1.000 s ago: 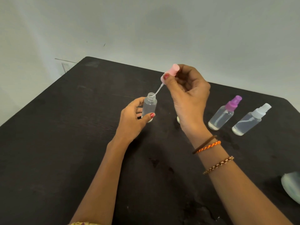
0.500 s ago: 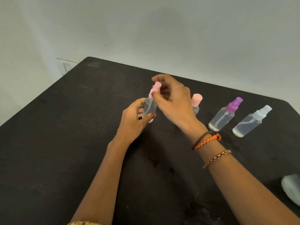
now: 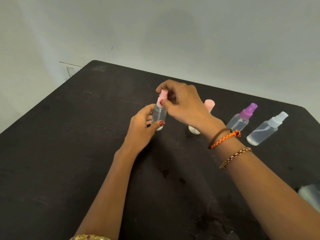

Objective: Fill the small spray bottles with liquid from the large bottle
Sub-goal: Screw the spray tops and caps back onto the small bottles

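I have one view only, a wide-angle camera worn on the person's head. It looks forward and down across the dark table [image 3: 52,153] toward the pale wall [image 3: 173,32], close above both forearms. Straight edges bend near the frame's borders.

The right hand [image 3: 181,103] covers most of the pink-capped bottle [image 3: 209,104] behind it, leaving only its cap and white base showing. At the right edge a pale, blurred container [image 3: 311,196] is cut off; what it is cannot be told. The left hand [image 3: 140,130] hides the far side of the small clear bottle [image 3: 158,116], so its fill level is unclear.
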